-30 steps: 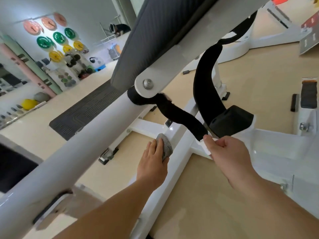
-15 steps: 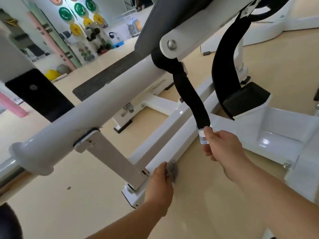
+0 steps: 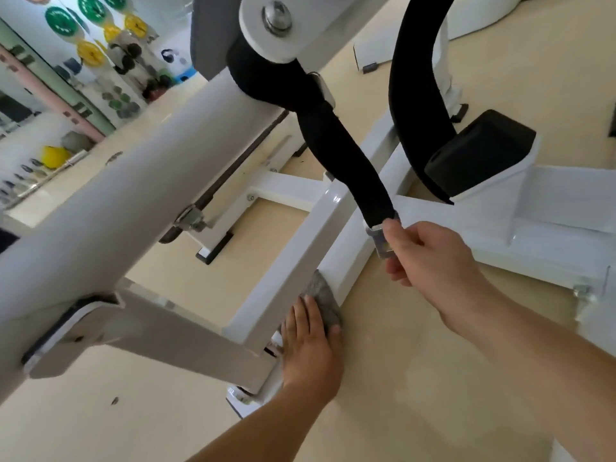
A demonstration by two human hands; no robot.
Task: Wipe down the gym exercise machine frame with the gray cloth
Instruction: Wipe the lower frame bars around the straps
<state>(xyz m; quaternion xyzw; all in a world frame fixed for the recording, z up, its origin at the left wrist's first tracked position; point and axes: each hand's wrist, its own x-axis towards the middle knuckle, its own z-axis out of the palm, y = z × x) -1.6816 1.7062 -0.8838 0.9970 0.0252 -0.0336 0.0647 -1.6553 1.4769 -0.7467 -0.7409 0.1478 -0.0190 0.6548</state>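
The left hand [image 3: 311, 345] presses the gray cloth [image 3: 324, 296] flat against the white floor beam [image 3: 300, 241] of the machine frame, having slid down from higher on that beam a second ago. The right hand [image 3: 430, 255] still pinches the black strap's [image 3: 346, 155] metal end, holding it clear. The lower stretch looks nearly done.

Single head cam, wide-angle, looking forward and down, tilted. Close range: white painted steel machine frame [image 3: 300, 248] just beyond both hands, beige floor [image 3: 416, 378] below them. No second view.
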